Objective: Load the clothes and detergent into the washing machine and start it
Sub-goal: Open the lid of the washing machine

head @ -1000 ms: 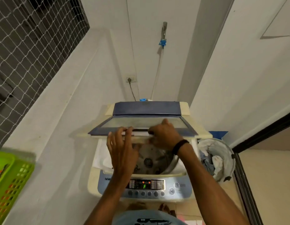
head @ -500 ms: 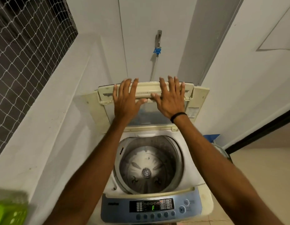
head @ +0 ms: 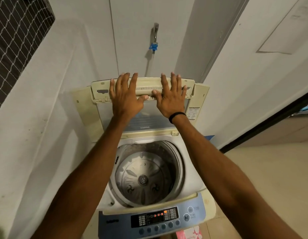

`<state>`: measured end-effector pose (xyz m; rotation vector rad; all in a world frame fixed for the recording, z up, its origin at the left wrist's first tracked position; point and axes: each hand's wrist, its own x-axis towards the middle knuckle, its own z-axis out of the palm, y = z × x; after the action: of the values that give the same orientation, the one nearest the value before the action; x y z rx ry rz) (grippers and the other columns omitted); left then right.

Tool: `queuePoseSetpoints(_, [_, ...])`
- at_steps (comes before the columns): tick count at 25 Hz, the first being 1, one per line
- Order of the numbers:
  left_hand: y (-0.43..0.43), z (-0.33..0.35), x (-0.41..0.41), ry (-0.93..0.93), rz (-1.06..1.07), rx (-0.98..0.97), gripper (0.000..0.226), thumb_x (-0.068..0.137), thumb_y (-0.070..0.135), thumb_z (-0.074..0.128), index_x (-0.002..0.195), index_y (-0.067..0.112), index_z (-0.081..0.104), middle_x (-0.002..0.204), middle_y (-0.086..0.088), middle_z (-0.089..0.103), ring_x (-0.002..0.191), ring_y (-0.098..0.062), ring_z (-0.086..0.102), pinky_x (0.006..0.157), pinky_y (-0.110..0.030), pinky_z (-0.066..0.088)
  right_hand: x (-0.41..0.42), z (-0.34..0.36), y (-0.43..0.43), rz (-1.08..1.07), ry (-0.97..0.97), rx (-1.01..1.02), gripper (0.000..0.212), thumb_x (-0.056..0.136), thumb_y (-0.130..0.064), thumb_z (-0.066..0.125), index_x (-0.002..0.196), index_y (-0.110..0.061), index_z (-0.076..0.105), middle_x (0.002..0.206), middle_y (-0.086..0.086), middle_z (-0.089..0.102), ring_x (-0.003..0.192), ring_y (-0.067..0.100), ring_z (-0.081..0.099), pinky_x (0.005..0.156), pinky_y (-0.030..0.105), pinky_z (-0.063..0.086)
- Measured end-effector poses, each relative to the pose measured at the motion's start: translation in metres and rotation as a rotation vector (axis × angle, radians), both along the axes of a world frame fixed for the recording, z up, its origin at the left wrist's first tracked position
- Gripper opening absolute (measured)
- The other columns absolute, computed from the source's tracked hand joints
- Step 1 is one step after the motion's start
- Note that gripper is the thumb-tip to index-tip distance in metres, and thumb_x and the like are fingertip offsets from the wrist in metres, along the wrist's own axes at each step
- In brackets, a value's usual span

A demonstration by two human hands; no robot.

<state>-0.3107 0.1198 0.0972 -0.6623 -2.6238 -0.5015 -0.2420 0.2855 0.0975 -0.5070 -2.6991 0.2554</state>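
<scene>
While the lid (head: 144, 94) of the washing machine (head: 193, 183) stands folded upright against the back wall, I see from the head camera both my hands flat against its cream underside. My left hand (head: 125, 99) has its fingers (head: 133, 80) straight and spread, the tips reaching the lid's top edge, the thumb pointing inward along the handle ridge. My right hand (head: 170, 99) mirrors it, fingers spread and pressing, thumb nearly meeting the other; a black band (head: 176, 116) circles that wrist. Neither hand grips anything. Below my forearms the drum (head: 146, 176) lies open with no clothes showing inside. The blue control panel (head: 153, 219) sits nearest me, its display lit. A tap (head: 154, 40) hangs on the wall above.
</scene>
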Motion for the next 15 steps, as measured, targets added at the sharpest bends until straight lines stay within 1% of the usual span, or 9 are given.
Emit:
queuePoseSetpoints(2, [-0.001,-0.002,0.008,0.023,0.021,0.0,0.09,0.081,0.068,0.05,0.154,0.025,0.019,0.161,-0.012,0.017,0.15,-0.03,0.012,0.121,-0.05,0.004,0.008,-0.001,-0.008,-0.016,0.01,-0.027,0.071,0.095,-0.061,0.03,0.155,-0.026,0.012,0.164,0.011,0.006,0.151,0.032,0.0,0.116,0.066,0.005])
queuePoseSetpoints(4, [0.0,-0.003,0.021,0.03,0.068,0.013,0.094,0.083,0.068,0.048,0.156,0.022,0.01,0.163,-0.016,0.005,0.151,-0.033,0.003,0.123,-0.05,0.005,0.022,-0.004,-0.018,-0.024,0.013,-0.06,0.077,0.095,-0.059,0.036,0.156,-0.023,0.006,0.163,0.013,-0.001,0.15,0.034,-0.003,0.116,0.066,0.004])
queuePoseSetpoints(7, [0.006,-0.003,0.046,-0.007,0.164,0.051,0.098,0.085,0.065,0.049,0.156,0.017,0.002,0.162,-0.02,-0.002,0.151,-0.036,-0.001,0.122,-0.051,0.008,0.055,-0.009,-0.028,0.01,-0.006,-0.133,0.084,0.093,-0.049,0.05,0.155,-0.024,-0.002,0.163,0.016,-0.005,0.15,0.036,-0.002,0.117,0.063,0.008])
queuePoseSetpoints(9, [0.012,-0.003,0.065,-0.044,0.238,0.096,0.097,0.087,0.062,0.05,0.156,0.015,0.001,0.162,-0.021,-0.002,0.151,-0.037,-0.001,0.121,-0.053,0.012,0.078,-0.011,-0.026,0.054,-0.022,-0.215,0.086,0.092,-0.042,0.054,0.155,-0.028,-0.002,0.162,0.018,0.001,0.15,0.037,0.004,0.117,0.06,0.012])
queuePoseSetpoints(10, [0.015,-0.003,0.074,-0.064,0.276,0.12,0.095,0.088,0.058,0.051,0.156,0.014,0.001,0.162,-0.022,-0.002,0.151,-0.037,0.0,0.121,-0.054,0.014,0.087,-0.011,-0.023,0.064,-0.026,-0.232,0.084,0.092,-0.04,0.055,0.155,-0.028,0.001,0.162,0.019,0.005,0.149,0.037,0.007,0.117,0.058,0.014])
queuePoseSetpoints(12, [0.024,-0.004,0.095,-0.105,0.323,0.166,0.091,0.09,0.048,0.054,0.156,0.014,0.001,0.162,-0.023,-0.001,0.15,-0.039,0.003,0.119,-0.056,0.017,0.102,-0.01,-0.011,0.054,-0.014,-0.27,0.074,0.093,-0.037,0.055,0.154,-0.024,0.015,0.16,0.019,0.016,0.147,0.037,0.018,0.117,0.053,0.022])
queuePoseSetpoints(15, [0.049,-0.019,0.138,-0.217,0.252,0.203,0.089,0.091,0.036,0.057,0.156,0.019,-0.002,0.162,-0.022,0.0,0.149,-0.039,0.009,0.119,-0.055,0.02,0.134,-0.009,0.022,0.042,0.052,-0.389,0.051,0.095,-0.031,0.053,0.142,-0.016,0.044,0.148,0.015,0.042,0.134,0.032,0.042,0.108,0.044,0.04])
